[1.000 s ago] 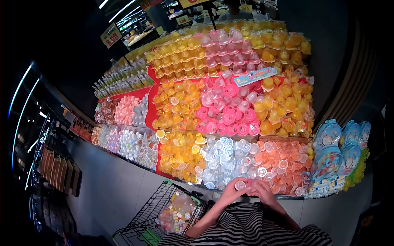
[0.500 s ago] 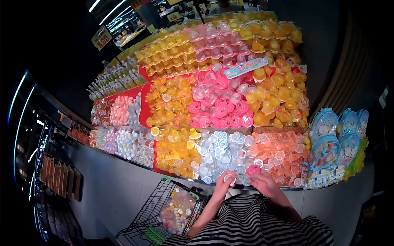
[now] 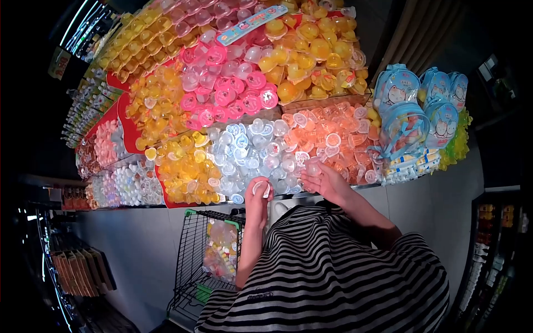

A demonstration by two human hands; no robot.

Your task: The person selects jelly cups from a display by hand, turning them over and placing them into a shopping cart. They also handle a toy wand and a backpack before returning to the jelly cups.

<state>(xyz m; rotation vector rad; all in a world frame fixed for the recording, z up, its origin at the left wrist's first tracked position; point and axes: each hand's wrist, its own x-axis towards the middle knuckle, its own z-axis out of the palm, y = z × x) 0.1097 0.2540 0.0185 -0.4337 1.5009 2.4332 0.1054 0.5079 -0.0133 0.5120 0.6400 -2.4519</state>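
My left hand [image 3: 257, 201] is closed around a small jelly cup with a whitish lid [image 3: 261, 190], just in front of the display's edge. To its right, my right hand [image 3: 328, 184] holds another jelly cup [image 3: 313, 168], pale and see-through with a pinkish tint, at its fingertips. Both hands are near the heap of clear jelly cups with blue-and-white lids [image 3: 240, 141]. Beyond my right hand lies a heap of orange jelly cups [image 3: 332, 140].
A wire shopping cart [image 3: 191, 244] with a filled clear bag [image 3: 221, 250] stands at my left. Yellow jelly cups [image 3: 186, 172] and pink-lidded cups [image 3: 239, 94] fill neighbouring sections. Blue backpack-shaped packs [image 3: 397, 89] stand at the right end.
My view has tilted down and swung right. My hands have moved farther apart, and the cup in my right hand has turned, its pink lid no longer facing me.
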